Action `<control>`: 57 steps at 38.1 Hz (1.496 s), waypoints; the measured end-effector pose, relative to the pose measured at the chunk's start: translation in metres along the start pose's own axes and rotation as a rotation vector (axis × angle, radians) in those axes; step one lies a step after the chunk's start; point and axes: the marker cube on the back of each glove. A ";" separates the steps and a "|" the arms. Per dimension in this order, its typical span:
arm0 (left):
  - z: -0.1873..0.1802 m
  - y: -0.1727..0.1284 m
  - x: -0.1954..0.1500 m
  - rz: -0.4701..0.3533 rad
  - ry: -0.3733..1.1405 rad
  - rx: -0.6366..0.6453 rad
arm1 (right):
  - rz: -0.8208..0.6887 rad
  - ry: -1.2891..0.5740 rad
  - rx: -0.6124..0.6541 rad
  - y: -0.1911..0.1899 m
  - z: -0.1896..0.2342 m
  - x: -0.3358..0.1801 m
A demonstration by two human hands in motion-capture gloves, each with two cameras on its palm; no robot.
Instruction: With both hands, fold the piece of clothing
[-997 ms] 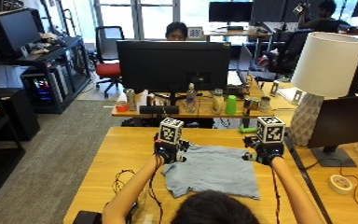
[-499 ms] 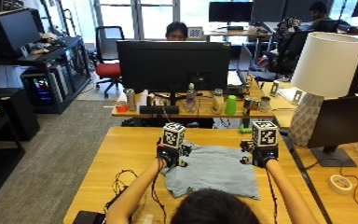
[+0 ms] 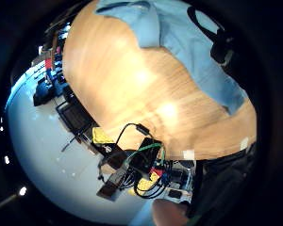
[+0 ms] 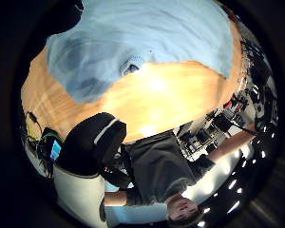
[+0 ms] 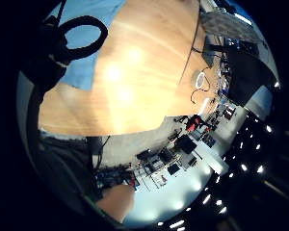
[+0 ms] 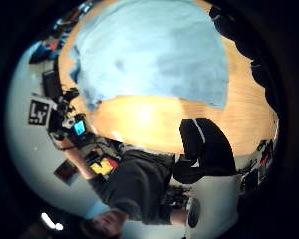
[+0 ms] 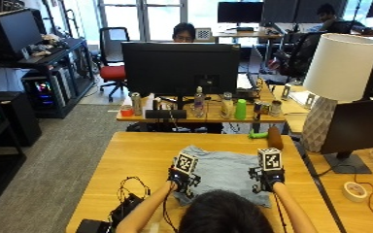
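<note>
A light blue garment lies spread flat on the wooden table in front of me. My left hand is at its left side edge and my right hand at its right side edge, both over the half nearer to me. From the left thumb side palm the garment lies flat against the wood, and the right thumb side palm sees the same garment. Whether either hand holds the cloth is hidden.
A black box with tangled cables sits at the table's near left. A brown cylinder and a green object lie at the far edge. On the neighbouring table to the right are a lamp and a tape roll.
Both hands have moved from the garment's far corners toward me along its sides. The garment still lies flat in the same place.
</note>
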 end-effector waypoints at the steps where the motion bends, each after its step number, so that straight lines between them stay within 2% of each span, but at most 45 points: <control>1: 0.005 -0.003 0.001 0.011 -0.006 -0.013 | 0.007 0.006 -0.002 0.011 0.003 -0.005; 4: 0.019 -0.008 0.003 0.000 -0.033 -0.081 | 0.062 0.040 -0.011 0.040 0.011 -0.016; 7: 0.028 -0.012 0.000 -0.069 -0.052 -0.111 | 0.121 0.078 -0.020 0.040 0.022 -0.015; 9: 0.030 -0.017 -0.002 -0.086 -0.047 -0.088 | 0.119 0.093 -0.004 0.034 0.027 -0.014; 14: 0.030 -0.032 -0.002 -0.044 0.011 0.019 | 0.102 0.095 0.008 0.023 0.042 -0.011; 17: 0.030 -0.037 -0.003 -0.019 0.034 0.091 | 0.121 0.084 0.082 0.019 0.044 -0.010; 23: 0.025 -0.046 0.001 0.052 0.069 0.297 | 0.056 0.005 0.186 0.022 0.053 -0.017; 26: 0.023 -0.048 0.001 0.045 0.045 0.392 | 0.050 0.010 0.268 0.021 0.054 -0.019; 29: 0.021 -0.048 0.001 0.072 0.002 0.443 | 0.049 0.054 0.332 0.020 0.056 -0.019; 35: 0.022 -0.042 -0.001 0.099 -0.059 0.396 | 0.049 0.145 0.315 0.020 0.054 -0.018; 40: 0.027 -0.026 0.002 0.197 -0.039 0.282 | 0.027 0.182 0.221 0.025 0.051 -0.013; 44: 0.021 -0.016 0.001 0.281 -0.015 0.305 | -0.011 0.184 0.182 -0.011 0.054 0.006; 46: 0.018 -0.012 -0.003 0.263 -0.015 0.292 | -0.036 0.168 0.160 -0.015 0.051 0.009; 50: 0.010 -0.004 -0.016 0.118 -0.012 0.229 | -0.071 0.142 0.126 -0.003 0.033 0.013; 52: 0.003 -0.001 -0.022 0.091 -0.007 0.234 | -0.081 0.135 0.125 0.004 0.020 0.014; 54: -0.006 0.002 -0.025 0.112 0.002 0.262 | -0.073 0.139 0.143 0.010 0.006 0.015; 57: -0.021 0.013 -0.026 0.196 0.054 0.264 | -0.061 0.153 0.165 0.012 -0.013 0.016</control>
